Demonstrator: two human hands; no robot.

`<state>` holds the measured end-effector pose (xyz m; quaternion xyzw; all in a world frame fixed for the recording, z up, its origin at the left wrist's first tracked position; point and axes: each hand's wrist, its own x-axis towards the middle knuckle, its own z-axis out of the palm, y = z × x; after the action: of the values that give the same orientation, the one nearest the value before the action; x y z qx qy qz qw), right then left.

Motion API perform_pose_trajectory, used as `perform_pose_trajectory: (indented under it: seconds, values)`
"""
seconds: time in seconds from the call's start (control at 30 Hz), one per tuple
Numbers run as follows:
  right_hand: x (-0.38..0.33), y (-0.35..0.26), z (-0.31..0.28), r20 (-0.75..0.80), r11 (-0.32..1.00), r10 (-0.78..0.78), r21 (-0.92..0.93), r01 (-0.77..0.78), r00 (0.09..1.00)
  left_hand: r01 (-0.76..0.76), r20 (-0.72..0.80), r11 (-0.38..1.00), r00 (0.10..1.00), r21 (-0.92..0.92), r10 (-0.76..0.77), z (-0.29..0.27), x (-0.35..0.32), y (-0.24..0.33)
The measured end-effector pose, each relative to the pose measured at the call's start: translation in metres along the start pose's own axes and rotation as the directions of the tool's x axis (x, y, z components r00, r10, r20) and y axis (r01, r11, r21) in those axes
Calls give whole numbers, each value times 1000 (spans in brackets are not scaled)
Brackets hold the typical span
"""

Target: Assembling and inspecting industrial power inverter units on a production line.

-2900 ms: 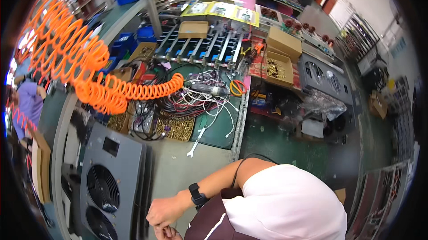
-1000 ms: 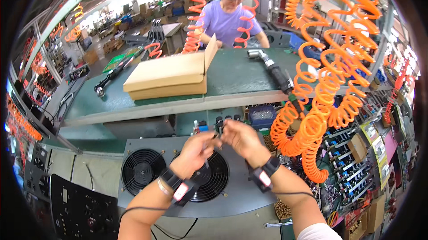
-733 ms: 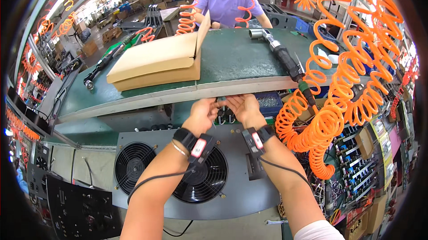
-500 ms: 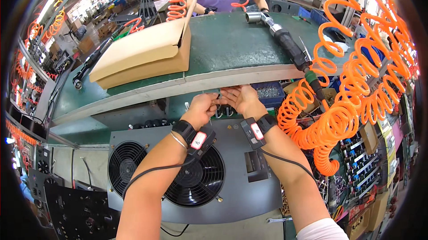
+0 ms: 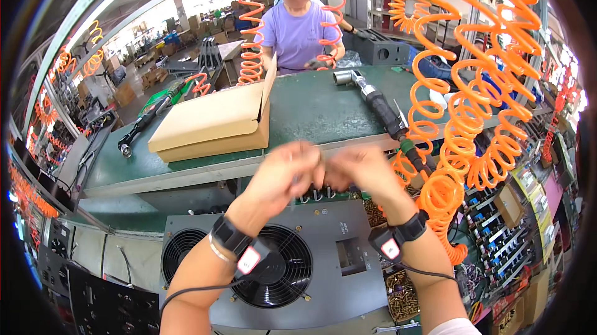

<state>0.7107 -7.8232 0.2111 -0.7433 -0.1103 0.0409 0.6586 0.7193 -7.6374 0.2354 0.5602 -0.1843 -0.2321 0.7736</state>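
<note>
My left hand point(image 5: 281, 174) and my right hand point(image 5: 368, 172) meet just in front of the green bench's near edge, blurred by motion. Their fingers are curled in and pinched close together at the fingertips. Whatever small thing they hold is too smeared to name. Below them lies a grey metal panel point(image 5: 339, 226) with a right-hand fan point(image 5: 273, 273), a left-hand fan point(image 5: 181, 249) and a rectangular cutout. My left forearm covers part of the fans. Each wrist wears a black strapped device with a cable.
On the green bench point(image 5: 305, 114) rest a cardboard box point(image 5: 208, 126), an air ratchet point(image 5: 380, 110) and another air tool point(image 5: 146, 126). Orange coiled hoses point(image 5: 451, 195) hang at right. Brass screws point(image 5: 403, 297) fill a tray beside the panel. A co-worker point(image 5: 298, 36) stands across the bench.
Both hands have come out from under the bench edge and risen in front of it, staying close together. The view has tilted up, showing more of the co-worker and the screw tray.
</note>
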Motion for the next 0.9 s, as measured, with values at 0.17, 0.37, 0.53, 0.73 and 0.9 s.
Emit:
perform_pose_trajectory:
  seconds: [0.17, 0.37, 0.53, 0.73, 0.9]
  values:
    - [94, -47, -2, -732, 594, -44, 528, 607, 680, -219, -255, 895, 959, -388, 124, 3, 120, 12]
    - [174, -37, -15, -442, 479, 180, 820, 314, 879, -305, -502, 809, 865, -503, 14, -47, 186, 8]
    - [209, -25, -41, -169, 510, 69, 853, 111, 983, -321, -534, 777, 845, -541, -23, -26, 210, 8]
    - [230, 4, -59, 60, 639, -57, 769, -10, 997, -357, -624, 883, 775, -304, 99, -45, 227, 11]
    - [218, -7, -50, -65, 507, -96, 856, 105, 993, -248, -415, 887, 907, -390, 71, -74, 223, 17]
